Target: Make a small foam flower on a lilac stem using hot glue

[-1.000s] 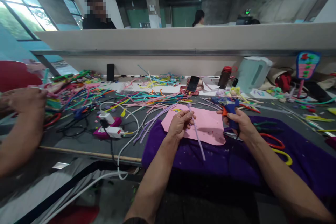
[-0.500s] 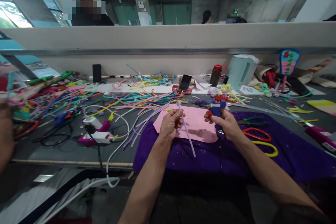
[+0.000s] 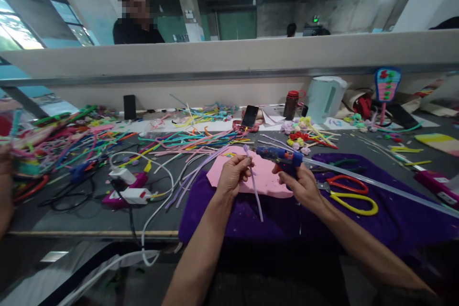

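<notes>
My left hand (image 3: pixel 234 175) pinches a thin lilac pipe cleaner (image 3: pixel 255 191) that hangs down past the pink foam sheet (image 3: pixel 265 179). My right hand (image 3: pixel 300 183) grips a blue glue gun (image 3: pixel 279 157), held level with its nozzle pointing left toward the pipe cleaner's top end. Both hands hover over the purple cloth (image 3: pixel 394 220) at the table's front.
Many loose coloured pipe cleaners (image 3: pixel 186 141) cover the table. A white power strip (image 3: pixel 131 190) with cords lies left. Red scissors (image 3: pixel 346 183) and yellow scissors (image 3: pixel 355 203) lie right. A phone (image 3: pixel 249 115), bottle (image 3: pixel 291 103) and kettle (image 3: pixel 326 97) stand behind. Another person's hand (image 3: pixel 5 186) is at the far left.
My right hand has tilted the glue gun from upright to level, nozzle now pointing left toward the pipe cleaner. The view has shifted slightly; the left hand keeps its hold.
</notes>
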Action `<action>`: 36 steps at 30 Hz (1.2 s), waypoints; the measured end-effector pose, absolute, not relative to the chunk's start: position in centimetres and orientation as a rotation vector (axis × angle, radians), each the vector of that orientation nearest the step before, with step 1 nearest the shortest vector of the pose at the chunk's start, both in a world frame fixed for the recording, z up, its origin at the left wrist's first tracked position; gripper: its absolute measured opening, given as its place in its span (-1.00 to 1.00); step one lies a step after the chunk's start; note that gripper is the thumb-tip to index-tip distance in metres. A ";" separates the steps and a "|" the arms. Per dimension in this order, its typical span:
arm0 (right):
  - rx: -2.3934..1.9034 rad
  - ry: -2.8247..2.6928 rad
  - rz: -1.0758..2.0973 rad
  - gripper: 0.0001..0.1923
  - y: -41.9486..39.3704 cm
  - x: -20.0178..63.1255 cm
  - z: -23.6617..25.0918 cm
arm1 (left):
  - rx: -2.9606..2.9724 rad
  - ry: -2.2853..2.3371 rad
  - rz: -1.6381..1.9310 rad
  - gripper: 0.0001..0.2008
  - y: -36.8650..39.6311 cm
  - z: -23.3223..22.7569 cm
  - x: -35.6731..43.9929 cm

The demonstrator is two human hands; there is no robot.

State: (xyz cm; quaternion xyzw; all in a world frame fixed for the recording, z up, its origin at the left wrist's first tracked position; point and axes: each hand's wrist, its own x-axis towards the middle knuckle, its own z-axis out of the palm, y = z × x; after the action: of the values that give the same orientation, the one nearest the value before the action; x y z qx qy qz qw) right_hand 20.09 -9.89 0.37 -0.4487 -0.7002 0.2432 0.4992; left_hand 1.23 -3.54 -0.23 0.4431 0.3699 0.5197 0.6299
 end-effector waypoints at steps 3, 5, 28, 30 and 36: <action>-1.114 -1.690 0.557 -0.77 -9.7 20.2 0.2 | 1.029 0.859 1.175 -0.70 -3.6 -0.3 1.3; -1.128 -1.678 0.539 -0.76 -9.6 20.2 0.0 | 1.040 0.862 1.178 -0.71 -3.6 -0.4 1.2; -1.182 -1.722 0.403 -0.80 -9.2 20.6 -0.9 | 1.064 0.903 1.161 -0.70 -3.7 -0.3 1.2; -1.172 -1.732 0.393 -0.80 -9.1 20.6 -0.9 | 1.070 0.909 1.167 -0.69 -3.7 -0.3 1.3; -1.177 -1.776 0.338 -0.80 -9.1 20.6 -0.9 | 1.057 0.895 1.193 -0.67 -3.7 -0.3 1.3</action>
State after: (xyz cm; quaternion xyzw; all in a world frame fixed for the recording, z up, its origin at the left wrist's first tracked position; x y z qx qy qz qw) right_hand 20.58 -9.15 -0.88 -0.4808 -0.7255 0.1380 0.4727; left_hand 1.26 -3.66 -0.32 0.4580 0.3879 0.5167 0.6106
